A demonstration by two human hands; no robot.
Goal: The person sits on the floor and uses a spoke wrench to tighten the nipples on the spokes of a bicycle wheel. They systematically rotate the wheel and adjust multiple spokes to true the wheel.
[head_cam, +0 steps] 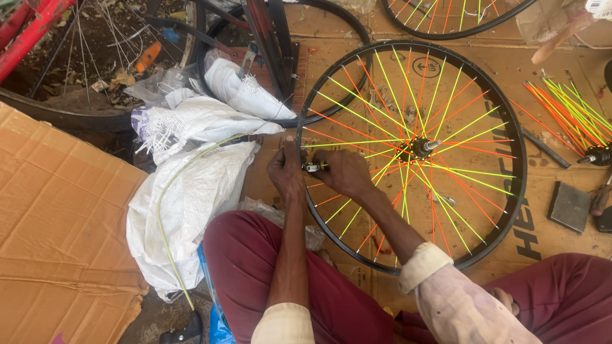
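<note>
Seeing wheel point(411, 150) lying flat on cardboard point(357, 51), between my knees. My left hand point(285, 173) gripping black rim, fingers curled together. My right hand point(344, 172) pinching small metal tool point(310, 167) at rim.

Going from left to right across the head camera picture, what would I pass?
Cardboard sheet → white sacks → left hand → right hand → wheel hub → loose bundle of coloured spokes.

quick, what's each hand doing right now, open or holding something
Left hand: closed on the black metal rim of the bicycle wheel with neon spokes.
Right hand: fingers pinched on a small silvery metal tool at the rim.
</note>
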